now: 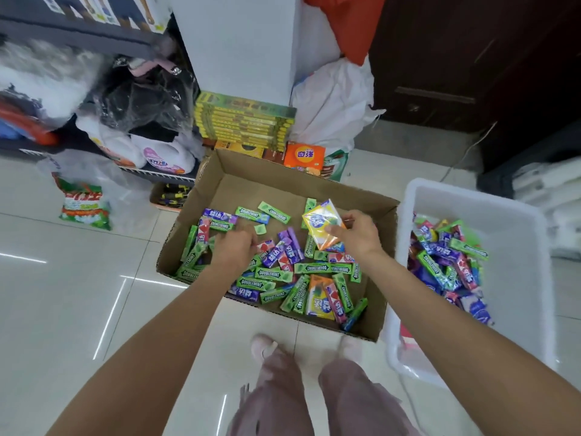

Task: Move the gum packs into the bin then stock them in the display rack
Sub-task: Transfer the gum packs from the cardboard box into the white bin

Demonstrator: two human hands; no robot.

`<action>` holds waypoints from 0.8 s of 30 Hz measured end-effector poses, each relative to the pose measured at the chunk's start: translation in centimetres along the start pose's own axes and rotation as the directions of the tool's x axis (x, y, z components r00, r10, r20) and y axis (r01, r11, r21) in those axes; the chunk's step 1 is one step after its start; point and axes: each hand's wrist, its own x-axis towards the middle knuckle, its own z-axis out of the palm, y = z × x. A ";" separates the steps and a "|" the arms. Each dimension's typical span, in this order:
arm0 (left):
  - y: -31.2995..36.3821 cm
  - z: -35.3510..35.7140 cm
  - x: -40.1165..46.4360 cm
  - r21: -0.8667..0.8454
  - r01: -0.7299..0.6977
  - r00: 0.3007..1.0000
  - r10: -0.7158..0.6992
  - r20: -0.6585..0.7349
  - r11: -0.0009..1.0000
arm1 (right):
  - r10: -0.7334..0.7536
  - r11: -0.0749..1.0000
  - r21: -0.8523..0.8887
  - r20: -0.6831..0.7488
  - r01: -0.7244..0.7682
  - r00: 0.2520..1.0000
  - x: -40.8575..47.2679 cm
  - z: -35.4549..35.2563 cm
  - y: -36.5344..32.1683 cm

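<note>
Head view showed the right hand point(356, 236) pinching a yellow gum pack point(322, 226) above the cardboard box point(251, 171), likely bound for the white bin point(515, 212), while the left hand point(234, 247) curled into the loose gum packs point(276, 275), its grasp unclear.

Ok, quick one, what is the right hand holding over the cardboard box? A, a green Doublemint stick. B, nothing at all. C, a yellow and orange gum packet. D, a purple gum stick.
C: the right hand pinches a flat yellow and orange gum packet above the cardboard box, while the green and purple packs lie loose below it.
</note>
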 end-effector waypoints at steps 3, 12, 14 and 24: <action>2.5 0.1 -0.6 -0.180 0.000 0.998 -0.011 -0.058 0.984 | -0.028 1.000 0.003 -0.056 0.028 0.998 0.1 -2.0 0.6; 20.3 0.8 -2.9 -0.519 -0.237 0.965 0.135 -0.226 0.822 | -0.048 0.979 0.178 -0.290 0.103 0.956 -0.4 -12.3 4.5; 23.9 2.1 -2.9 -0.528 -0.232 0.970 0.155 -0.187 0.817 | -0.013 0.973 0.215 -0.324 0.087 0.946 -0.3 -15.1 6.3; 34.5 8.4 -0.9 -0.396 -0.100 0.994 0.111 0.005 0.913 | 0.102 0.995 -0.003 -0.188 -0.104 0.977 2.0 -23.5 13.9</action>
